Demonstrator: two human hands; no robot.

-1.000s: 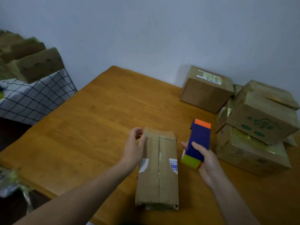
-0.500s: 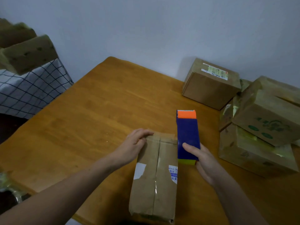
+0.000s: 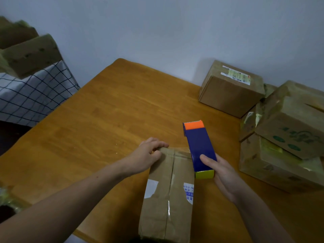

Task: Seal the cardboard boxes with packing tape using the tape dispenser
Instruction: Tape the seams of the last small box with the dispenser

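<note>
Left hand (image 3: 146, 156) grips box (image 3: 168, 193) far end; right hand (image 3: 221, 174) clamps tape dispenser (image 3: 199, 146); box near end cut off at the bottom edge.

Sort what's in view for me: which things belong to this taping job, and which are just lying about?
Job: long box, gripped by left hand; tape dispenser in right hand; labelled box and stacked boxes at right, probably queued.
Lying about: checked cloth and blurred boxes on the left.
</note>
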